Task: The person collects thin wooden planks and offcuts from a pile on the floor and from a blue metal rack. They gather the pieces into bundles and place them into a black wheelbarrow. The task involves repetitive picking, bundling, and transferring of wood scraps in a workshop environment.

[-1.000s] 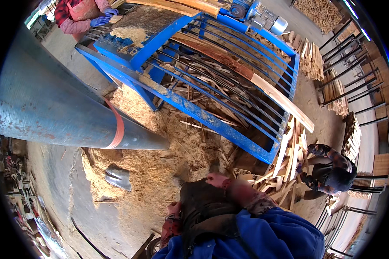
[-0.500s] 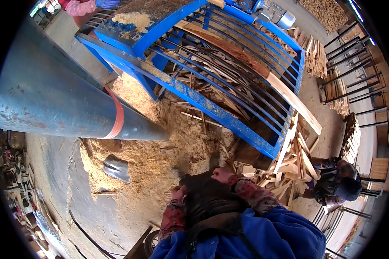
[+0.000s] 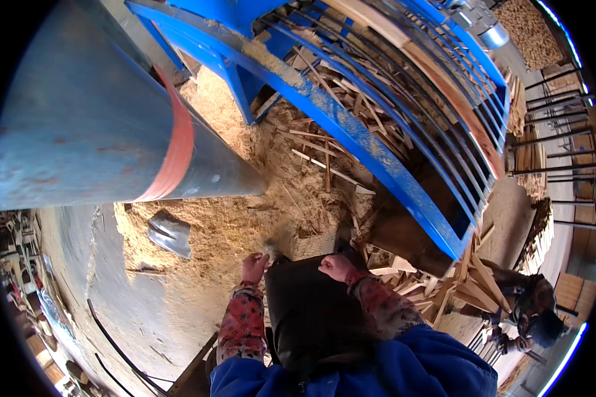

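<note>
A dark apron stretches down my front and lies smooth over my lap or legs. My left hand is closed beside its upper left edge, fingers curled; whether cloth or anything small is pinched there is hidden. At the opposite edge, my right hand overlaps the apron, its fingers bent and pressed against the cloth. Red patterned sleeves cover both forearms, with blue clothing above them. Beyond the hands lies a heap of sawdust with wood scraps.
A blue metal frame with bars stands ahead, holding wood strips. A large grey duct with a red band slopes in from the left. A metal scoop-like piece lies on the sawdust. Offcuts and a bending person are at right.
The bunched apron now lies flat and smooth. My left hand has moved left, off the cloth's face. The view has shifted closer to the blue frame, and the person at right bends toward the offcuts.
</note>
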Demonstrator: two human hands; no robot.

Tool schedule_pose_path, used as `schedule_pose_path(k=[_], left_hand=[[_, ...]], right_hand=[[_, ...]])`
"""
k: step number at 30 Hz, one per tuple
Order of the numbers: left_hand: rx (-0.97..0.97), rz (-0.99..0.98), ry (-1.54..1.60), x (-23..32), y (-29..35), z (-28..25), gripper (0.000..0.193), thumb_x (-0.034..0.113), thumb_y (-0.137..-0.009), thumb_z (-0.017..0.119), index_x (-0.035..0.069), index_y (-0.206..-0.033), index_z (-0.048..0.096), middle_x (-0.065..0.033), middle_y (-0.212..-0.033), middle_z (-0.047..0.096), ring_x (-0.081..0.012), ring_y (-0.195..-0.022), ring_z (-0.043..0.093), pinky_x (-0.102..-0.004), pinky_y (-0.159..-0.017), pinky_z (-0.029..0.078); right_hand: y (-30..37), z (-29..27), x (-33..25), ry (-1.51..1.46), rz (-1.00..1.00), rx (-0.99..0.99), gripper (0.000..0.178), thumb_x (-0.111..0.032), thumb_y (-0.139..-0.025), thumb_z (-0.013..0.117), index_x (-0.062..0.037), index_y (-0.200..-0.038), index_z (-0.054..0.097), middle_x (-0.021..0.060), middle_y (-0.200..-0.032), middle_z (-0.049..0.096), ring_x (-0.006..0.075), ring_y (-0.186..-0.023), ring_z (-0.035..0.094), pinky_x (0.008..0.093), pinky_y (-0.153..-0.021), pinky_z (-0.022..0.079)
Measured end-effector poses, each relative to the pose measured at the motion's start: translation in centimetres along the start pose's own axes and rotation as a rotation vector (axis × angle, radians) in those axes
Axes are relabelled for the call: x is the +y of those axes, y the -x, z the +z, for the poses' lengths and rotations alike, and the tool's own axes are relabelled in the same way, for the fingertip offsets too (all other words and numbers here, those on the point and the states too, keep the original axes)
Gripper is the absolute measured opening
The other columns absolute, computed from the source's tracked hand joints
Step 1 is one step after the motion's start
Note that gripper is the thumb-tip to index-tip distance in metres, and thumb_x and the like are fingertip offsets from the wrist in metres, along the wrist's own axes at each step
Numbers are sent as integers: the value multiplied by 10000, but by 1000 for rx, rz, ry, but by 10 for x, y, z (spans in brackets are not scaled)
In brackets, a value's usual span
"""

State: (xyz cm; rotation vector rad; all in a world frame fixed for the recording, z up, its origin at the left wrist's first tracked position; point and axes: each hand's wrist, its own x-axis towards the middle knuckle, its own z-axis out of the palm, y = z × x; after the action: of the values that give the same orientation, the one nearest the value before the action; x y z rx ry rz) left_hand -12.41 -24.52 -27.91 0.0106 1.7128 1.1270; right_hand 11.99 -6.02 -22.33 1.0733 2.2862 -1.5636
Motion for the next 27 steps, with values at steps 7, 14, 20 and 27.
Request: schedule_pose_path(k=[7, 14, 20, 27], left_hand=[[-103, -20, -42, 14, -75, 34, 384, 217, -834, 681, -56, -1080, 571, -85, -877, 647, -153, -756, 624, -277, -649, 517], [-122, 139, 16, -50, -213, 68, 398, 238, -821, 698, -49, -1066, 571, -79, -843, 646, -139, -740, 613, -278, -626, 495], [-132, 300, -60, -76, -304, 87, 295, 148, -849, 694, -40, -1021, 545, -79, -820, 624, -124, -685, 579, -258, -551, 459], [-104, 247, -80, -118, -382, 111, 428, 260, -806, 725, -75, -1037, 592, -114, -833, 676, -159, -724, 621, -303, -636, 501]], right_hand=[[-90, 29, 119, 149, -101, 39, 197, -238, -787, 687, -57, -767, 612, 107, -660, 610, 262, -601, 615, 356, -568, 472], [-213, -6, 215, 285, -47, -1, 308, -367, -774, 659, -64, -786, 604, 146, -721, 625, 330, -673, 610, 428, -609, 475], [-301, -24, 273, 377, -7, -52, 357, -338, -807, 649, -3, -715, 571, 172, -661, 557, 324, -610, 547, 449, -593, 433], [-370, -18, 327, 509, 35, -132, 478, -351, -833, 633, -16, -562, 427, 124, -485, 382, 286, -440, 408, 487, -486, 341]])
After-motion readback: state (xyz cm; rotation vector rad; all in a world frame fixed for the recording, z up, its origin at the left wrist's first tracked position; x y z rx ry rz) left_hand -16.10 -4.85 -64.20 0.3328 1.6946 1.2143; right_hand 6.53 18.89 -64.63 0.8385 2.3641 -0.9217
